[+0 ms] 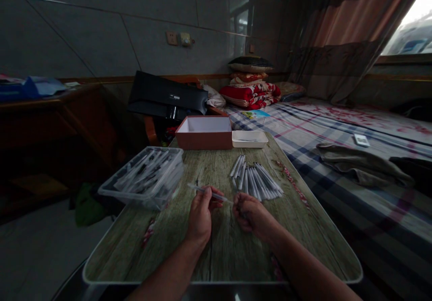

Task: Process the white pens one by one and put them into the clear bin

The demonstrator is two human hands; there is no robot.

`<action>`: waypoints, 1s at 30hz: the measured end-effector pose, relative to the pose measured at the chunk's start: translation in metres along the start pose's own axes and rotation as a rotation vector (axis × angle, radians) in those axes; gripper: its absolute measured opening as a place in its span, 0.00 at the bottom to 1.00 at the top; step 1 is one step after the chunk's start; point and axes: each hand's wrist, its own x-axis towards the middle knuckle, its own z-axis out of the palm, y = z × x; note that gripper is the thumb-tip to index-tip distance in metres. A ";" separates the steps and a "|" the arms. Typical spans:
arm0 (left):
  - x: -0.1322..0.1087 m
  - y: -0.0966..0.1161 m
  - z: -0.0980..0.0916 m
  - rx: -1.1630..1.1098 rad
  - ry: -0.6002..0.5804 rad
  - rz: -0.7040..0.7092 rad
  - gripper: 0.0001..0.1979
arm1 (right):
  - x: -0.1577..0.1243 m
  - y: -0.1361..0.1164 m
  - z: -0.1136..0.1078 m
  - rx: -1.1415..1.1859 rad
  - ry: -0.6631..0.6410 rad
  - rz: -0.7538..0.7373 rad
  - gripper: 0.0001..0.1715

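My left hand [201, 213] pinches a clear pen barrel [216, 195] between thumb and fingers, its length lying slantwise above the table. Close by on the right, my right hand [251, 213] is closed, and its fingers hide whatever they grip. A thin pale tip [230, 201] shows between the pen barrel and the right hand; I cannot tell which of them it belongs to. Just beyond the right hand, several pens [258, 180] lie side by side in a loose row. To the left stands a clear plastic box [158, 199] filled with pen parts [145, 172].
At the table's [162, 251] far end are an open reddish-brown box [204, 141] and a small cream tray [249, 145] with something thin inside. Behind them leans a black monitor [165, 95]. A bed [303, 134] borders the table on the right, with folded bedding [251, 93] on it.
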 end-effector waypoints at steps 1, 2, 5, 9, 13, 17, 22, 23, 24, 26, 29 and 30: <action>-0.001 0.000 0.000 0.007 -0.008 0.002 0.14 | 0.000 0.001 0.000 -0.011 -0.012 0.002 0.11; -0.001 0.001 0.001 0.014 -0.017 0.003 0.14 | 0.000 0.001 0.000 -0.022 -0.024 0.003 0.11; -0.003 0.001 0.003 0.018 -0.035 -0.006 0.14 | -0.003 0.000 0.000 -0.069 -0.085 0.027 0.14; 0.000 0.000 0.001 -0.077 -0.004 -0.054 0.14 | -0.008 -0.003 -0.004 -0.109 -0.209 0.133 0.16; 0.009 -0.002 -0.004 -0.281 0.134 -0.185 0.13 | -0.012 -0.009 -0.009 -0.221 -0.352 0.281 0.12; 0.017 -0.002 -0.009 -0.392 0.213 -0.256 0.08 | -0.016 -0.015 -0.013 -0.528 -0.552 0.316 0.13; 0.018 0.000 -0.006 -0.459 0.234 -0.346 0.06 | -0.019 -0.013 -0.017 -0.498 -0.617 0.287 0.17; 0.017 0.000 -0.004 -0.457 0.217 -0.366 0.05 | -0.018 -0.011 -0.016 -0.424 -0.577 0.266 0.19; 0.014 0.000 -0.002 -0.446 0.181 -0.386 0.05 | -0.017 -0.009 -0.015 -0.337 -0.525 0.237 0.20; 0.007 0.000 0.002 -0.407 0.067 -0.423 0.09 | -0.015 -0.006 -0.010 -0.194 -0.388 0.149 0.21; -0.004 -0.001 0.007 -0.363 -0.126 -0.438 0.13 | -0.011 -0.003 -0.002 -0.170 -0.227 0.091 0.20; -0.007 -0.002 0.008 -0.347 -0.166 -0.437 0.12 | -0.009 -0.003 0.000 -0.197 -0.190 0.090 0.20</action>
